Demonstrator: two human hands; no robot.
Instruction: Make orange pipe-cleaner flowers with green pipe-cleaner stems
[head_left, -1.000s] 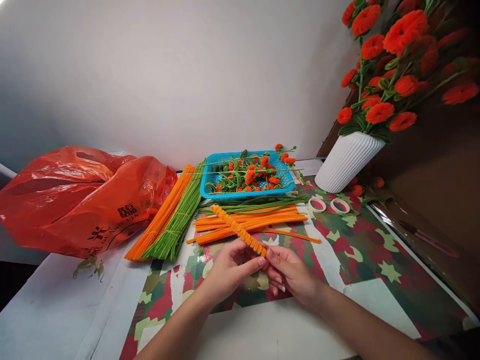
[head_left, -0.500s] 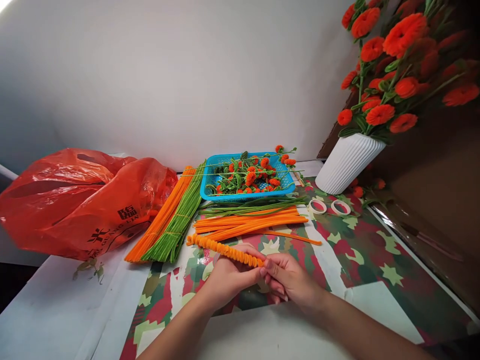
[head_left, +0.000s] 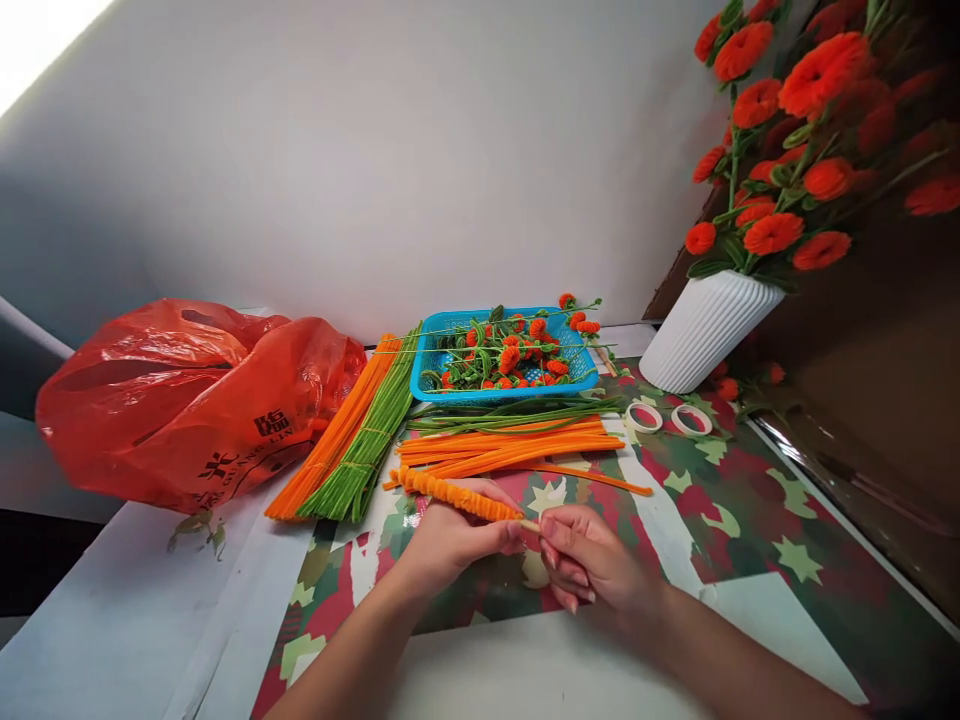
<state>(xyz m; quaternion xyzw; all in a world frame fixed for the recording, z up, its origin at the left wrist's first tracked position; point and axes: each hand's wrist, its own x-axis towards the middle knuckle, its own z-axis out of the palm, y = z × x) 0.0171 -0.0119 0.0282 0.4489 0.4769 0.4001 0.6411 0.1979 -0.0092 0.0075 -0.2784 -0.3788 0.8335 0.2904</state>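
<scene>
An orange pipe cleaner [head_left: 457, 494] is wound in a tight coil around a thin pale stick [head_left: 529, 525], tilted down to the right. My left hand [head_left: 457, 550] is closed around the coil near its lower end, thumb on top. Just to the right, my right hand [head_left: 592, 555] pinches the bare end of the stick between thumb and fingers. A short bare length of stick shows between the two hands. Behind them lie loose orange pipe cleaners [head_left: 517, 446] and, further back, green ones [head_left: 517, 415].
A blue basket [head_left: 504, 397] holds small orange flowers with green stems. Left of it are orange [head_left: 337, 430] and green bundles [head_left: 364, 440] and a red plastic bag [head_left: 187, 400]. Two tape rolls [head_left: 691, 420] lie near a white vase [head_left: 705, 330] of orange flowers.
My right hand has drawn slightly away from the left, so a bit of bare stick now shows between them. The whole view has shifted a little.
</scene>
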